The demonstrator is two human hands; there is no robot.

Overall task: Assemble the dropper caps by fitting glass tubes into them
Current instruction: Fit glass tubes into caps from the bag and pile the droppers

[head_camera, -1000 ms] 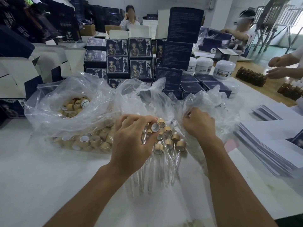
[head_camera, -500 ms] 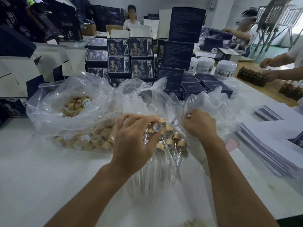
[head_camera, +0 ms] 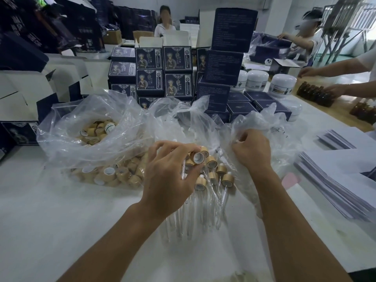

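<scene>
My left hand (head_camera: pixel 168 176) pinches a tan dropper cap (head_camera: pixel 198 157) between its fingertips, the white inside facing me. Below and to the right of it, several assembled droppers (head_camera: pixel 211 180) lie on the white table, their caps in a cluster and their glass tubes (head_camera: pixel 189 216) pointing towards me. My right hand (head_camera: pixel 252 151) is curled inside a crumpled clear plastic bag (head_camera: pixel 262 123) and pinches what looks like the tip of a glass tube (head_camera: pixel 235 141); the rest of it is hidden. A second clear bag (head_camera: pixel 67 139) on the left holds many loose tan caps (head_camera: pixel 114 174).
Stacks of dark blue printed boxes (head_camera: pixel 162 72) stand behind the bags, with white jars (head_camera: pixel 282 82) to the right. Piles of folded leaflets (head_camera: pixel 335 180) lie at the right. Another person's hands (head_camera: pixel 335 89) touch brown bottles (head_camera: pixel 313 94) at the far right.
My two hands have stayed almost where they were. The other person's hands at the far right have moved down onto the brown bottles.
</scene>
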